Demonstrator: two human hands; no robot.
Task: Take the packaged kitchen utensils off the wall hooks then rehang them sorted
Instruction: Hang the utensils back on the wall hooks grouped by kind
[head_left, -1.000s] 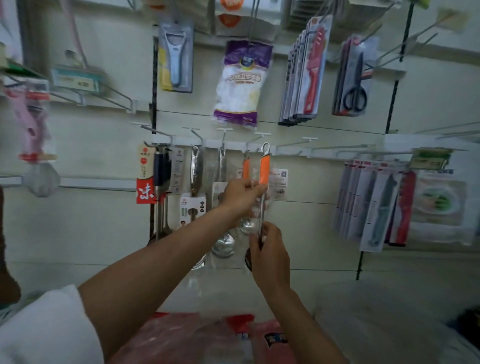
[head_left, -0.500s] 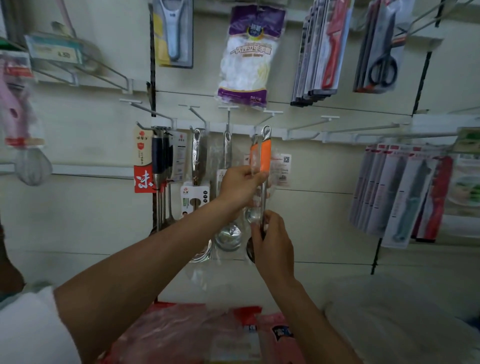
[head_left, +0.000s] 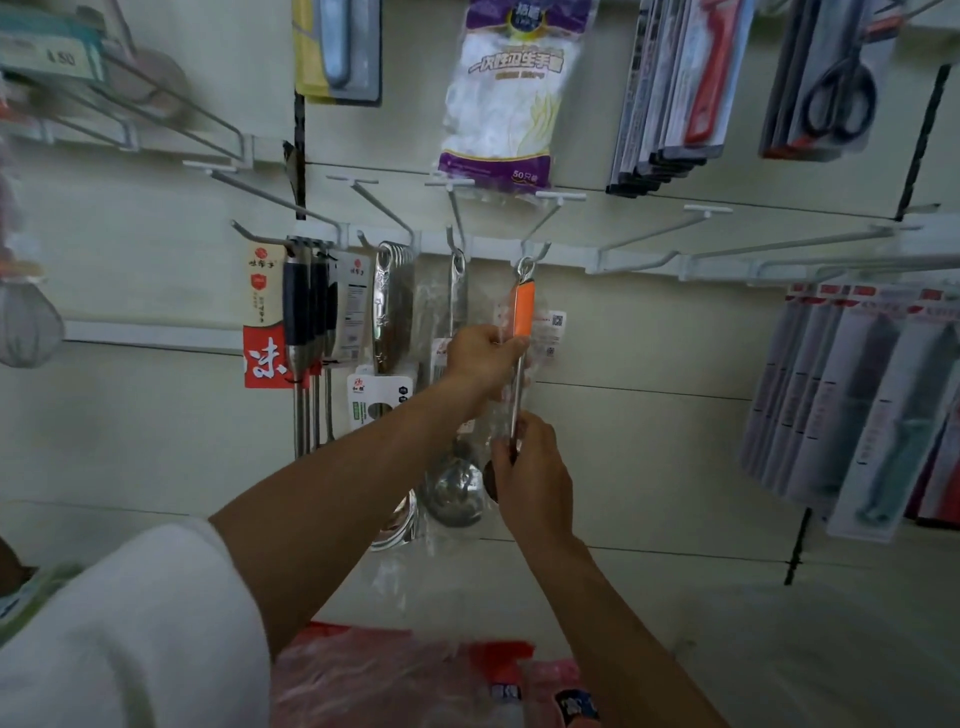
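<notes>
An orange-handled utensil (head_left: 522, 314) in a clear plastic sleeve hangs by its metal ring at the tip of a white wall hook (head_left: 540, 248). My left hand (head_left: 480, 356) grips it just below the orange grip. Lower down, my right hand (head_left: 530, 475) pinches its steel shaft. To the left hang a steel ladle (head_left: 453, 483), a bunch of steel-handled utensils (head_left: 390, 306) and dark-handled utensils (head_left: 306, 312) with a red and white label.
Bare white hooks (head_left: 691, 228) stick out to the right. Packaged knives (head_left: 852, 405) hang at the far right. Above hang a glove pack (head_left: 501, 98), red knives (head_left: 670, 93), scissors (head_left: 831, 88) and a peeler (head_left: 337, 49). Red packages (head_left: 395, 680) lie below.
The camera has moved closer and tilted down. Both hands keep their hold on the orange-handled utensil, whose ring now sits at the hook tip.
</notes>
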